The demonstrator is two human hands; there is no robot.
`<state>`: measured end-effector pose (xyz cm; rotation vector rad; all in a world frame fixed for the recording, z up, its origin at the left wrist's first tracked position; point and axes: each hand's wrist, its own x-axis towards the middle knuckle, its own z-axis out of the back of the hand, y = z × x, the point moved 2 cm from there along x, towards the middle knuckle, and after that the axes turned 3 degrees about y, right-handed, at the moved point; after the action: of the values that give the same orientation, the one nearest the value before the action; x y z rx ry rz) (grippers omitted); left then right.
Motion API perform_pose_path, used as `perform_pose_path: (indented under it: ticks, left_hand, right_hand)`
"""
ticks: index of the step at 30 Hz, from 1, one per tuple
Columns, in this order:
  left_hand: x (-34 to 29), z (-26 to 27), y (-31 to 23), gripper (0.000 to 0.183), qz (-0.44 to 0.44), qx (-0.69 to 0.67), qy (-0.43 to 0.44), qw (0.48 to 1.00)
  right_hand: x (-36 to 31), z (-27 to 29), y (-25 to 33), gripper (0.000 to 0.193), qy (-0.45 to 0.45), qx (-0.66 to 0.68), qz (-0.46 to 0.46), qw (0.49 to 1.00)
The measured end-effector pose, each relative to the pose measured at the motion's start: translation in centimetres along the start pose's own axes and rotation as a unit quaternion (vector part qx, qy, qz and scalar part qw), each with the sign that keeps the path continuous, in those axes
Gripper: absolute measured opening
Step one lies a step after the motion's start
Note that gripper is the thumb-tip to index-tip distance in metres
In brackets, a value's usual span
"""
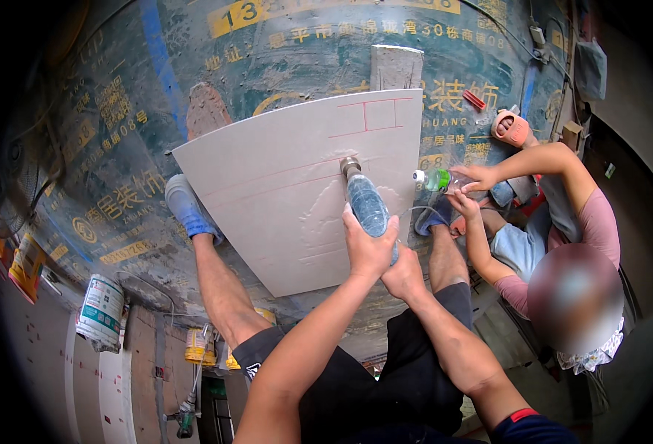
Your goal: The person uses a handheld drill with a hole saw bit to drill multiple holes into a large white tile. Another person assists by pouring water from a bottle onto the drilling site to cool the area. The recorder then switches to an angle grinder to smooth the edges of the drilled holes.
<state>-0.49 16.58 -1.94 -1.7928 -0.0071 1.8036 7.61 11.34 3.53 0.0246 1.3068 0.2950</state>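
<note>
A dusty blue-grey power drill (369, 206) is gripped by both my hands. Its round metal hole-saw bit (350, 166) meets a large pale tile (267, 222) near a red marked line. My left hand (369, 248) is wrapped round the drill's body. Just below and to the right, my right hand (403, 275) closes round its rear end. Wet-looking streaks and pale slurry lie on the tile about the bit. To the right, another person's hands (468, 183) hold a clear plastic bottle (439, 179) with a green label and white cap, tipped toward the tile.
Wooden boards (396, 68) stick out from beneath the tile's far edge. My feet, in grey-blue shoes (182, 203), flank the tile. A red tool (474, 100) lies at the right on the printed green floor sheet (141, 148). Buckets (101, 307) stand at lower left.
</note>
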Motion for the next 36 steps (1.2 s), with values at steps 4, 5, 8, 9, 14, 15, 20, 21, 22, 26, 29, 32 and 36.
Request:
perform_pose_path:
  ticks: [4, 5, 8, 9, 14, 15, 20, 21, 22, 26, 29, 32, 36]
  left_hand:
    - [-0.1, 0.0, 0.1, 0.094, 0.001, -0.001, -0.001, 1.000]
    - [-0.1, 0.0, 0.0, 0.094, 0.002, -0.008, 0.001, 1.000]
    - [-0.1, 0.1, -0.1, 0.093, -0.002, -0.013, 0.001, 1.000]
    - [-0.1, 0.1, 0.0, 0.093, -0.008, -0.005, -0.002, 1.000]
    - [-0.1, -0.3, 0.4, 0.076, -0.044, -0.009, -0.035, 0.998]
    - [-0.2, -0.3, 0.2, 0.076, -0.036, -0.014, -0.033, 0.999]
    - [-0.2, -0.4, 0.6, 0.071, -0.035, -0.005, -0.037, 0.999]
    - [-0.1, -0.3, 0.9, 0.069, -0.040, -0.007, -0.038, 0.998]
    - [0.0, -0.3, 0.7, 0.067, -0.046, -0.010, -0.039, 0.998]
    - [-0.4, -0.5, 0.1, 0.061, -0.029, -0.013, -0.042, 0.999]
    - [-0.2, -0.4, 0.2, 0.074, -0.016, -0.031, -0.023, 0.999]
    - [-0.2, -0.5, 0.2, 0.070, -0.024, -0.033, -0.023, 0.999]
    - [-0.3, -0.4, 0.1, 0.070, -0.028, -0.015, -0.025, 0.999]
  right_hand:
    - [-0.1, 0.0, -0.1, 0.033, -0.002, 0.001, 0.005, 1.000]
    - [0.0, -0.1, -0.4, 0.032, -0.003, -0.004, 0.006, 1.000]
    - [0.1, -0.3, -0.8, 0.031, -0.002, -0.013, 0.007, 1.000]
    - [0.2, -0.3, -0.8, 0.031, 0.000, -0.015, 0.007, 1.000]
    - [-0.1, 0.1, -0.1, 0.032, 0.006, 0.011, -0.007, 1.000]
    - [-0.1, 0.0, -0.1, 0.032, 0.005, 0.009, -0.011, 1.000]
    - [0.1, 0.0, -0.9, 0.033, 0.006, -0.008, -0.004, 1.000]
    - [0.1, -0.2, -1.0, 0.033, 0.006, -0.007, -0.006, 1.000]
    - [0.3, -0.2, -1.0, 0.032, 0.007, -0.006, -0.009, 1.000]
    - [0.7, -0.4, -1.9, 0.031, 0.012, -0.010, -0.018, 1.000]
    - [0.7, -0.5, -2.2, 0.035, 0.027, -0.020, -0.027, 0.999]
    - [0.8, -0.4, -2.2, 0.044, 0.042, -0.025, -0.025, 0.998]
    - [0.8, -0.2, -2.1, 0.044, 0.042, -0.023, -0.024, 0.999]
